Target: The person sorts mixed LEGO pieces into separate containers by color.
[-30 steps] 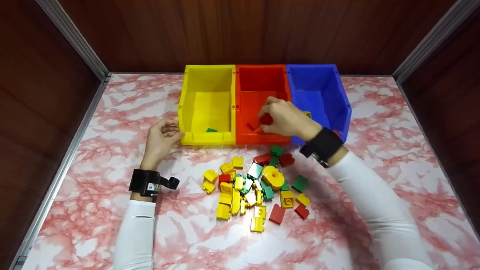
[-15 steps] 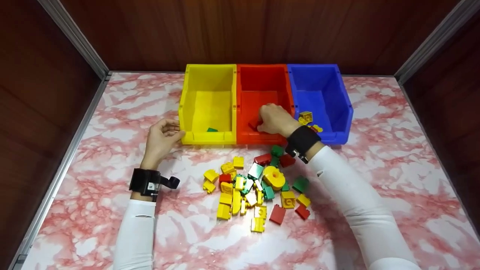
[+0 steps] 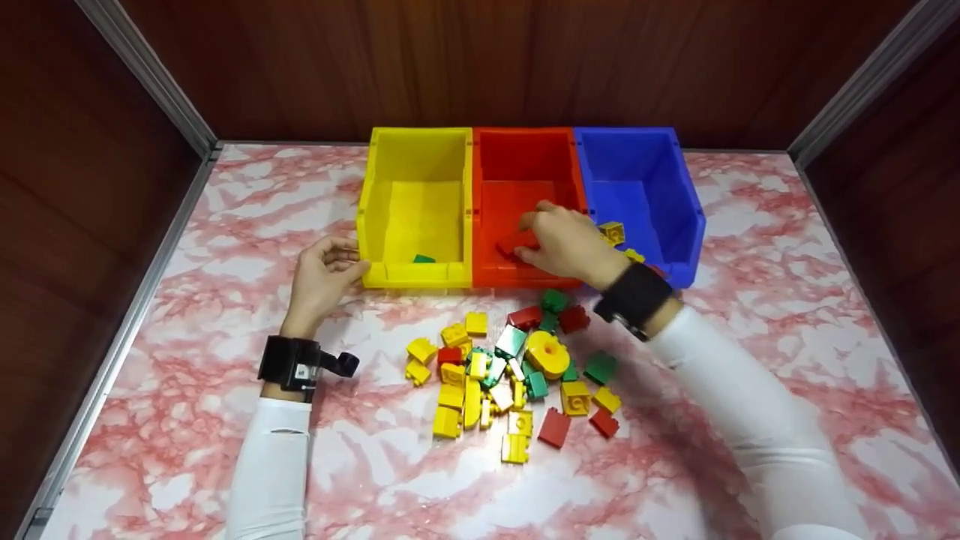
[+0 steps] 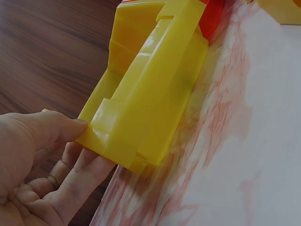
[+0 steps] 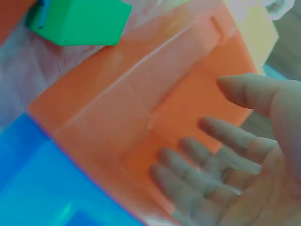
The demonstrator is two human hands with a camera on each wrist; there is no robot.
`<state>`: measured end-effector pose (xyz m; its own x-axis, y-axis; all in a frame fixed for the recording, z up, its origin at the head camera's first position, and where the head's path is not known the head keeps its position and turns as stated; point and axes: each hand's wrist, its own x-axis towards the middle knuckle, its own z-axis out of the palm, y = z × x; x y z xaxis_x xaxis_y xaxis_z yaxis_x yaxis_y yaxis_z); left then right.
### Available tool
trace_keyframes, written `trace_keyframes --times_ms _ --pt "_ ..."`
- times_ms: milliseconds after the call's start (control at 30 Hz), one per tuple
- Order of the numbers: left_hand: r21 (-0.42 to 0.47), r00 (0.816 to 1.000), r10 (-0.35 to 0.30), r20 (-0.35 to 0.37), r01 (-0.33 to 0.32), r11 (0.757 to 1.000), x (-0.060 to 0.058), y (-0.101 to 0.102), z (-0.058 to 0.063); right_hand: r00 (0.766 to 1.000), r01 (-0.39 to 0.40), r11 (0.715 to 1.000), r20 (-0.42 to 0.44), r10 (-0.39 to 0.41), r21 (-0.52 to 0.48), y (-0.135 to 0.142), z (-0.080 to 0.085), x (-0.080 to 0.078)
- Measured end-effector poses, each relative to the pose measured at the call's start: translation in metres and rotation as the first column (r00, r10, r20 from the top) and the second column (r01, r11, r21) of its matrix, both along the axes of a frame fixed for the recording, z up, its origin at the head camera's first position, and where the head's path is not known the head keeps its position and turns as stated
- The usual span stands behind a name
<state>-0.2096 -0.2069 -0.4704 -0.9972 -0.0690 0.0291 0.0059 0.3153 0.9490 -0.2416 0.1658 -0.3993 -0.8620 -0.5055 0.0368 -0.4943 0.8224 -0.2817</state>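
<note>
My left hand point(image 3: 322, 277) holds the near left corner of a yellow bin point(image 3: 416, 276). In the left wrist view the thumb point(image 4: 70, 126) lies on that corner, with fingers against the side below it. A green brick point(image 3: 424, 259) lies inside. My right hand point(image 3: 574, 244) hovers over the front part of the red bin point(image 3: 525, 161), just above red toy bricks point(image 3: 517, 243). Its fingers point(image 5: 178, 174) are spread apart in the right wrist view, holding nothing. Yellow bricks point(image 3: 613, 232) lie in the blue bin point(image 3: 626, 161), partly hidden by the right hand.
The three bins stand side by side near the back wall point(image 3: 480, 60). In front of them a loose pile of yellow, green and red bricks, with a round yellow piece point(image 3: 547, 355), covers the middle of the marbled table point(image 3: 375, 480). Dark panels flank both sides.
My right hand dipped lower into the red bin, let go of a red brick there, then drew back slightly up and right. The left hand stays on the yellow bin.
</note>
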Motion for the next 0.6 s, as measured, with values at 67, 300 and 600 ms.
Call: trace_keyframes --times_ms 67,300,600 --pt "0.004 1.0 0.001 0.001 -0.001 1.0 0.0 0.001 0.0 0.996 -0.046 0.998 -0.072 0.043 -0.036 0.008 0.004 0.011" --pt "0.017 1.0 0.004 -0.009 -0.004 1.0 0.0 0.002 -0.001 0.98 -0.103 0.988 -0.185 0.08 -0.115 0.04 0.001 0.052" --pt "0.003 1.0 -0.004 0.01 0.004 1.0 0.001 0.001 0.001 0.998 -0.031 0.991 -0.056 0.023 -0.133 0.071 -0.022 0.087"
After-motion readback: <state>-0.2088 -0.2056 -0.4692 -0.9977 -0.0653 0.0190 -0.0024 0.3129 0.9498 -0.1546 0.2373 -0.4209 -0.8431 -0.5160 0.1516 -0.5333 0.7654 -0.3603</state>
